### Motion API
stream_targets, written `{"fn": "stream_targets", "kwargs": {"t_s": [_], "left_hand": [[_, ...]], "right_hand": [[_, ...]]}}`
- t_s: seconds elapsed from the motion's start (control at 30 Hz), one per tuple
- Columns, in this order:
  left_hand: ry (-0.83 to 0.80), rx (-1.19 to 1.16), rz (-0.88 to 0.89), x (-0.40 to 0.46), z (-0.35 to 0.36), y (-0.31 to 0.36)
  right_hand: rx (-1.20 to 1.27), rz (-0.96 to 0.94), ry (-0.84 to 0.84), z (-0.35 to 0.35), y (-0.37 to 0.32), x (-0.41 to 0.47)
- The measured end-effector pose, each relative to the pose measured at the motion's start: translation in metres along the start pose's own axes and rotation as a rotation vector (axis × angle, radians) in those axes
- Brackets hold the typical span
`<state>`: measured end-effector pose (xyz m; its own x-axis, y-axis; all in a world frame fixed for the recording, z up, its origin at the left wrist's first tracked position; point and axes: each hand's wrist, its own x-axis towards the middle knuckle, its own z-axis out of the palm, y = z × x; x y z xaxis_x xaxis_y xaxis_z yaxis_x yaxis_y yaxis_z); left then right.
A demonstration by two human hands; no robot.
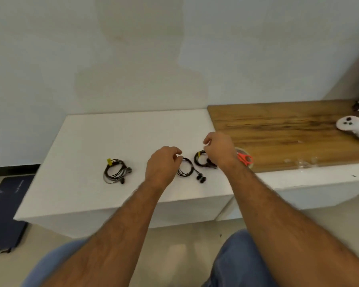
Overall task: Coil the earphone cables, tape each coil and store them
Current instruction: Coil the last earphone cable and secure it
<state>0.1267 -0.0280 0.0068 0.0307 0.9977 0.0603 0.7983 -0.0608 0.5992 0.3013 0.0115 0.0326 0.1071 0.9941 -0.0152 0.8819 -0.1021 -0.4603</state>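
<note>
Pinching the middle coil point(184, 167) at its rim with my left hand point(161, 166), I'd keep loops flat; my right hand point(219, 151) (curled, whether it holds tape I cannot tell) hovers just right.

I count three black earphone coils on the white table top point(87, 141). Left coil point(114, 171): loose flat loops, yellow tape tab at its top, earbuds at its right and lower edge, lying well apart from the others. Middle coil point(186, 167): flat, no tape that I can see, two earbuds trailing at its lower right. Right coil point(201, 160): just beside the middle one, yellow tape at upper left, partly hidden.
</note>
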Motion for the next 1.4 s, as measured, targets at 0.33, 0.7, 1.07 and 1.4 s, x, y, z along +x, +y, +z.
{"fn": "stream_targets", "kwargs": {"t_s": [0.33,0.7,1.07,1.4], "left_hand": [[-0.293,0.084,-0.015,0.028,0.075,0.091],[-0.335,0.053,-0.077,0.031,0.103,0.097],[-0.130,0.001,-0.078,0.008,0.118,0.098],[-0.051,-0.048,-0.082,0.017,0.112,0.093]], "right_hand": [[-0.079,0.175,-0.045,-0.042,0.103,-0.004],[-0.212,0.117,-0.083,-0.027,0.112,-0.001],[-0.174,0.157,-0.114,-0.027,0.111,0.006],[-0.180,0.177,-0.119,-0.025,0.112,0.008]]}}
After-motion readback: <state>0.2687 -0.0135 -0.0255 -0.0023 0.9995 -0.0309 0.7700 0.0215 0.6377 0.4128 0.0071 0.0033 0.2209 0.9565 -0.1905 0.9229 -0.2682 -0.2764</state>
